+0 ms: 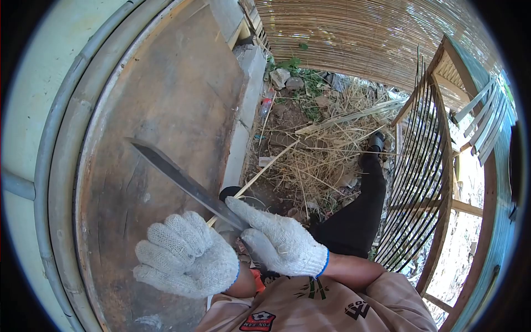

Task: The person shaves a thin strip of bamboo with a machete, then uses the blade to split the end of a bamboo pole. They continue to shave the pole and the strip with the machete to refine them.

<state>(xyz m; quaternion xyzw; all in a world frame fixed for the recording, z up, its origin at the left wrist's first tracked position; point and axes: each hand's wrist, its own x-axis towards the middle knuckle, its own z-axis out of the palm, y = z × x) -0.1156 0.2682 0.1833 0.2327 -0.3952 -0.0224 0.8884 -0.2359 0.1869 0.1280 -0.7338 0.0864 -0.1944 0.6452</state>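
A long dark blade [185, 181] points up and to the left over the brown wooden board. My right hand [282, 243], in a white knitted glove with a blue cuff, is closed around the blade's lower end; the handle is mostly hidden. To its left, my left hand [188, 257] wears the same kind of glove, palm up with the fingers spread and slightly curled, and holds nothing. A thin pale strip [268, 165] runs diagonally behind the blade and my right hand toward the straw.
The worn brown board [160, 105] fills the left side, edged by grey pipes [61, 166]. Straw [315, 166], stones [280, 77] and a plastic bottle [266, 106] lie on the ground. A slatted wooden frame [420, 166] stands right, beside an outstretched leg [359, 207]. A woven screen [354, 33] is behind.
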